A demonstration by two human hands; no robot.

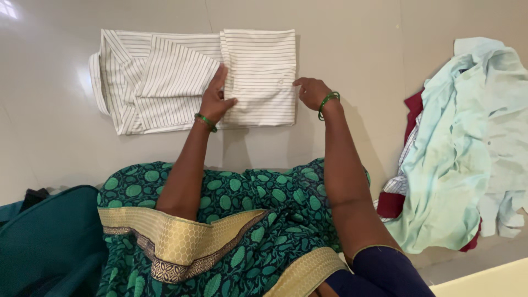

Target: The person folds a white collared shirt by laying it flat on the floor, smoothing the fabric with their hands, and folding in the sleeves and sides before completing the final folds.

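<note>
Flat-folded pinstriped cotton shirt point(192, 77), rectangular

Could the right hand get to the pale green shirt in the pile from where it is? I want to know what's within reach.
Probably yes: the right hand rests at the striped shirt's edge, and only bare floor lies between it and the pale green shirt.

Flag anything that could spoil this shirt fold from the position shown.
The left hand presses only the middle of the striped shirt, and the right hand sits at the edge of the folded part, so that flap could slip or go crooked. The collar end lies unevenly, so the fold may end up lopsided. The loose clothes pile lies close by on the floor.
</note>
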